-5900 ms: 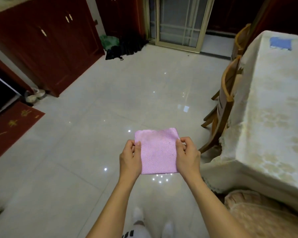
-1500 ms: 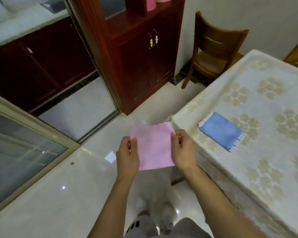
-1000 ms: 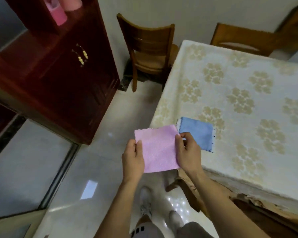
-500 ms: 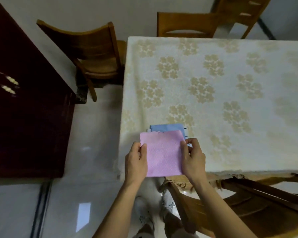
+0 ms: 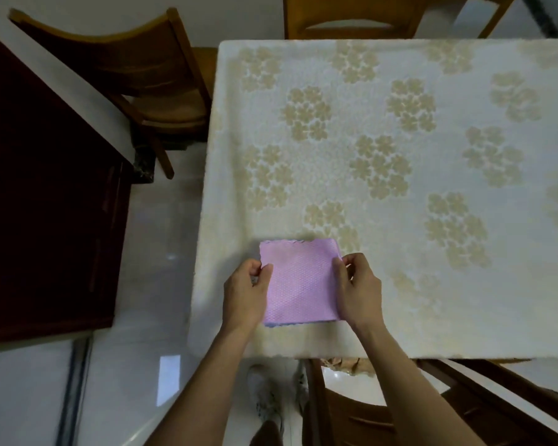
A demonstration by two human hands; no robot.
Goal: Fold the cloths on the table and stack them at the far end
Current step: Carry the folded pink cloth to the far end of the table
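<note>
A: What is hard to make out here?

B: The blue cloth (image 5: 274, 324). Only a thin bluish sliver shows along the lower edge of the folded pink cloth (image 5: 300, 281), in the lower middle of the frame; the rest is covered. Whether the pink one is lying fully on it or just above it, I cannot tell.

A: And the hands?

B: The left hand (image 5: 244, 296) pinches the pink cloth's left edge, thumb on top and fingers curled beneath. The right hand (image 5: 358, 291) pinches its right edge the same way. The fingers under the fabric are hidden.

A: Where is that on the table (image 5: 432, 284)?

B: Near its lower left corner in the frame, over the cream cover with the tan flower pattern. The table's right side is cut off by the frame edge.

A: Anything else cut off?

B: A wooden chair (image 5: 149, 82) at upper left stands beside the table; another chair back (image 5: 351, 17) is clipped at the top edge. A dark red cabinet (image 5: 45, 204) fills the left side, blurred. White shoes (image 5: 264, 397) show at the bottom centre, partly behind the forearms.

A: What differs from half a second ago?

B: Then the pink cloth was held at the table's edge and the upper part of the blue cloth showed beyond it. Now the pink one has moved over the blue, covering nearly all of it.
</note>
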